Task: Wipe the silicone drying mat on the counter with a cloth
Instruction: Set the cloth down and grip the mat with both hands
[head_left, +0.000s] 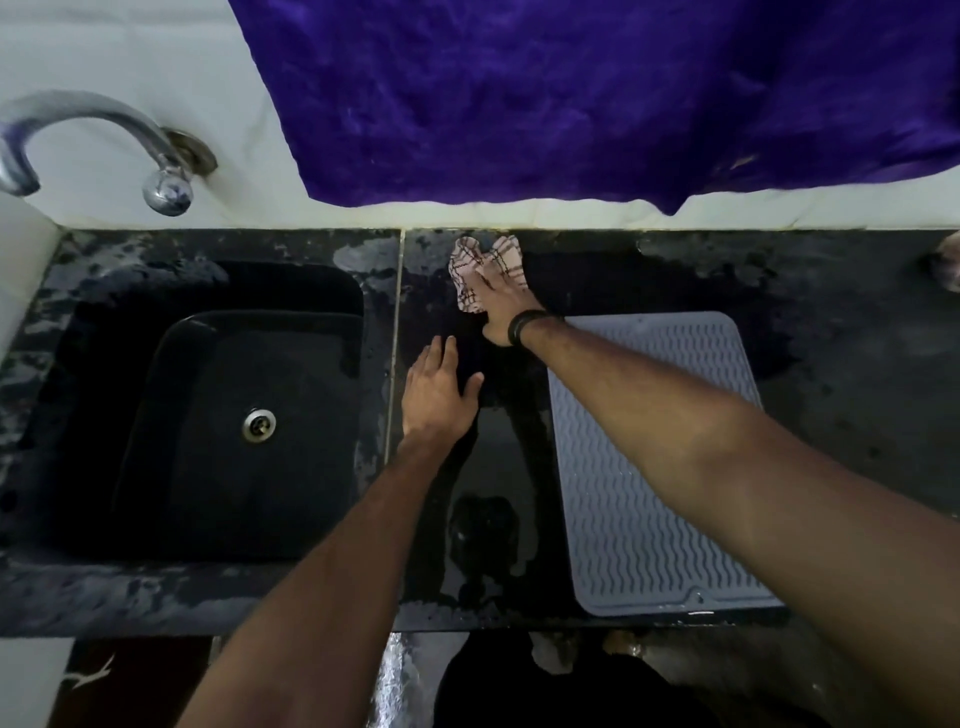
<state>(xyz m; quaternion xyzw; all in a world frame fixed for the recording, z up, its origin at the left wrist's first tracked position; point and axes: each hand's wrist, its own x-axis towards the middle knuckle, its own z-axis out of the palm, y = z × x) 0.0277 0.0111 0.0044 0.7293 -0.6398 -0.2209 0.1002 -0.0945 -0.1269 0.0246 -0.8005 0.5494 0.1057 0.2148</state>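
Observation:
A grey silicone drying mat with a wavy ribbed surface lies flat on the dark counter, right of the middle. A crumpled checked cloth sits at the back of the counter by the wall, left of the mat's far corner. My right hand, a dark band on its wrist, lies on top of the cloth with its fingers stretched over it; my right forearm crosses above the mat. My left hand rests flat on the wet counter left of the mat, fingers straight, holding nothing.
A black sink with a metal drain fills the left side, a chrome tap on the wall above it. A purple cloth hangs over the white wall behind. The counter is wet in patches. A small object sits at the far right.

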